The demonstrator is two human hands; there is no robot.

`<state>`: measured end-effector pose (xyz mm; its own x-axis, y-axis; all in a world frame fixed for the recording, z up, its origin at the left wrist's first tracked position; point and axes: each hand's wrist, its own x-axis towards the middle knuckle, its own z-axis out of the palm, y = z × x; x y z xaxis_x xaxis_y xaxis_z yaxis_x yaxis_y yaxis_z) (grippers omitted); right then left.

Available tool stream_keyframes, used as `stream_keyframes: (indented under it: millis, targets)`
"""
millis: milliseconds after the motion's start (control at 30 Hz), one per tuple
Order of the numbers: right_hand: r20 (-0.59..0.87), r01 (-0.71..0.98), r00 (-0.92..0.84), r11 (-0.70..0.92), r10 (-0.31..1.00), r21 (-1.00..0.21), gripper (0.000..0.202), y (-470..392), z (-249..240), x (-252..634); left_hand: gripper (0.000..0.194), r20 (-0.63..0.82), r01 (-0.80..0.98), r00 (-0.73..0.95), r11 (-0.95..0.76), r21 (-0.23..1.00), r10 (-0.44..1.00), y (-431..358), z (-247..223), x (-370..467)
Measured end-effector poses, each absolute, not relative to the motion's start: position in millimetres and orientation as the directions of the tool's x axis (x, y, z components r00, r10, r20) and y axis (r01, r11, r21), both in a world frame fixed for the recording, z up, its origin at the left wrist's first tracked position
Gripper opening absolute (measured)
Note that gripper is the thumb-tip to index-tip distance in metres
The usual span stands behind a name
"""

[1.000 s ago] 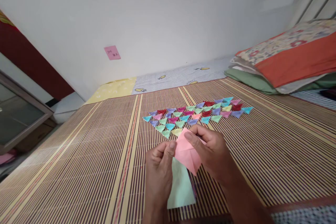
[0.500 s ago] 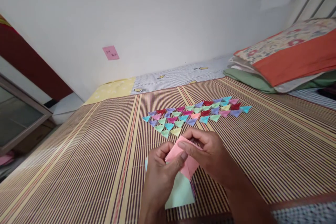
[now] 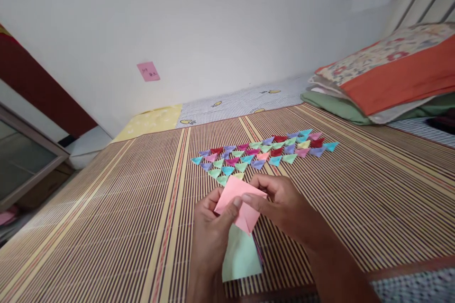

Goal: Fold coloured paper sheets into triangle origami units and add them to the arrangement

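A pink sheet of origami paper (image 3: 237,194) with fold lines is held up between my two hands. My left hand (image 3: 213,227) pinches its left corner, thumb on top and fingers beneath. On the right side, my right hand (image 3: 277,201) grips the paper's edge with its thumb laid over the front. Below the pink paper lies a pale green sheet (image 3: 242,258) on the mat, partly covered by my left hand. Just beyond my hands, several small folded paper triangles (image 3: 232,162) in many colours are laid out in slanting rows.
A striped bamboo mat (image 3: 142,222) spreads under everything. Folded bedding with an orange and floral cover (image 3: 398,71) is stacked at the back right. A pink note (image 3: 148,71) is stuck to the white wall. At the left stands a glass-fronted cabinet (image 3: 28,156).
The pink paper has been turned and lies flatter between my hands, showing more of its face. Both hands have shifted slightly, staying closed on it.
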<state>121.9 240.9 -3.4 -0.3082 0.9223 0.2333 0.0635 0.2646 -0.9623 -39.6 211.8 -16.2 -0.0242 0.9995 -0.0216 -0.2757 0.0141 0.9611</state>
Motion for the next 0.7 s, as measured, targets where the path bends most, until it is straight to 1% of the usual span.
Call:
stream_keyframes:
  millis: [200,367,533,633,700]
  targets:
    - [0.231,0.041,-0.29,0.254,0.929,-0.966,0.033,238.4,-5.7,116.9,0.027,-0.011,-0.283,-0.025,0.004,0.959,1.0,213.8,-18.3,-41.2]
    - [0.261,0.098,-0.265,0.295,0.928,-0.95,0.034,238.0,-4.8,115.8,0.028,-0.012,-0.297,-0.034,0.002,0.955,0.999,214.1,-18.4,-41.9]
    - [0.257,0.105,-0.261,0.292,0.93,-0.951,0.03,242.9,-9.2,127.1,0.031,-0.033,-0.297,-0.062,0.014,0.955,0.998,215.1,-17.6,-42.6]
    - [0.274,0.074,-0.217,0.295,0.937,-0.952,0.026,246.1,-10.3,135.4,0.028,-0.026,-0.242,-0.084,0.005,0.97,0.996,213.2,-15.5,-42.0]
    - [0.274,0.033,-0.221,0.288,0.936,-0.957,0.02,246.7,-9.3,136.3,0.028,-0.004,-0.184,-0.099,-0.015,0.983,0.995,211.4,-13.5,-40.9]
